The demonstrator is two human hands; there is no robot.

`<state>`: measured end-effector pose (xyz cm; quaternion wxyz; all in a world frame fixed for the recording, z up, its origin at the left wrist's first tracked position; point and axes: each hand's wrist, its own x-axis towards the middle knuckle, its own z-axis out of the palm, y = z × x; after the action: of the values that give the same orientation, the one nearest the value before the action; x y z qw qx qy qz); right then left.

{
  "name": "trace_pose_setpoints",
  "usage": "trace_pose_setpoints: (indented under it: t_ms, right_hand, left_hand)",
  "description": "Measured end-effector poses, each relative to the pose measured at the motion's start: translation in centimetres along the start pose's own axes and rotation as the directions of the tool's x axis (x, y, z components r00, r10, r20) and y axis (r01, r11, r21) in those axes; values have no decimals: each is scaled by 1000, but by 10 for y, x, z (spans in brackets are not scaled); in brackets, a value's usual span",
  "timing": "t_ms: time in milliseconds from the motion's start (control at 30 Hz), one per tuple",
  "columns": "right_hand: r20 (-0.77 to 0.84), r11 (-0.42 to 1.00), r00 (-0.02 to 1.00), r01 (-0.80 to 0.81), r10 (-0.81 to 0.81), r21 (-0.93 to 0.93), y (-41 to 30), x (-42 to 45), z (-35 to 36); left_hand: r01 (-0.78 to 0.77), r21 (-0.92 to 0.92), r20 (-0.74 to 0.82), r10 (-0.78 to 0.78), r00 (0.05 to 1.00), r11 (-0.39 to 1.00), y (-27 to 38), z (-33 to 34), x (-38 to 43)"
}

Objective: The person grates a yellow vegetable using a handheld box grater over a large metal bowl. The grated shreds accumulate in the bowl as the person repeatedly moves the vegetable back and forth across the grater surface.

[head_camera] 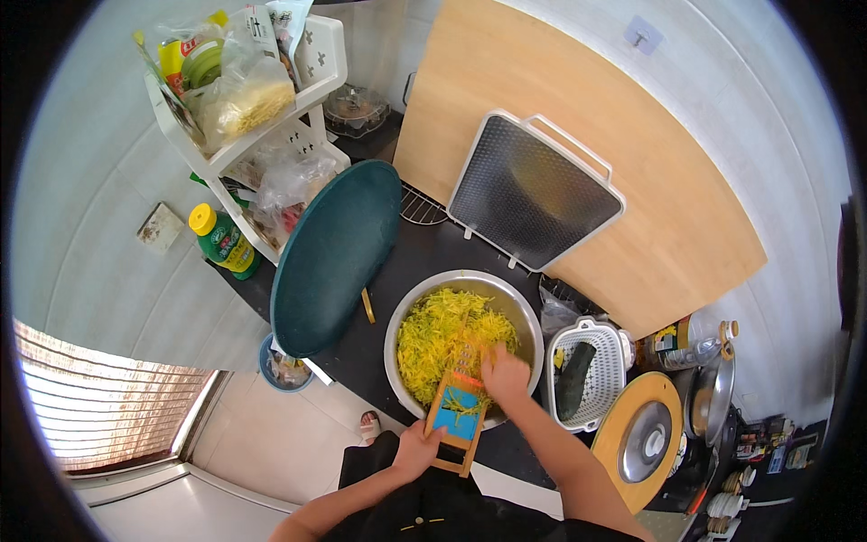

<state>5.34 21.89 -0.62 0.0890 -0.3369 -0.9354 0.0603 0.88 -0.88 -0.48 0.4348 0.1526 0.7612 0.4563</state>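
Observation:
A wide stainless steel bowl (530, 318) on the black counter holds a heap of yellow-green shreds (433, 325). Across its near rim slopes a wooden-framed grater (467, 444) with a blue panel, some shreds lying on it. My left hand (418, 448) grips the lower end of the frame. Over the upper part of the grater, my right hand (506, 374) is curled with the palm down, slightly blurred; whether it holds a piece of something is hidden beneath the fingers.
Right of the bowl, a white plastic basket (609, 379) holds a dark green squash-like vegetable (576, 383). A large dark green tray or lid (339, 257) stands tilted at left, near a white shelf rack (223, 159). A wooden lid (603, 440) with a metal centre leans at right.

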Motion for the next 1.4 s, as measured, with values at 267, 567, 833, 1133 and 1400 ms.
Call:
trace_pose_setpoints:
  t_ms: [267,567,833,1133,1400]
  right_hand:
    - [-8,989,1000,5,-3,150,-11,-17,-7]
    - [-24,993,1000,7,-4,117,-14,-20,-2]
    - [18,999,999,-46,46,18,-4,20,6]
    - [-5,995,995,-97,97,-38,6,33,20]
    - [-68,998,997,50,-48,32,0,3,7]
  left_hand:
    - [6,5,4,-6,1000,1000,6,-6,-3]
    - [52,-13,12,-52,999,999,3,-3,-1]
    - [33,-90,5,-33,999,995,-6,2,1]
    - [29,-64,4,-29,1000,998,-8,4,3]
    - [24,-73,3,-24,1000,997,-24,12,4]
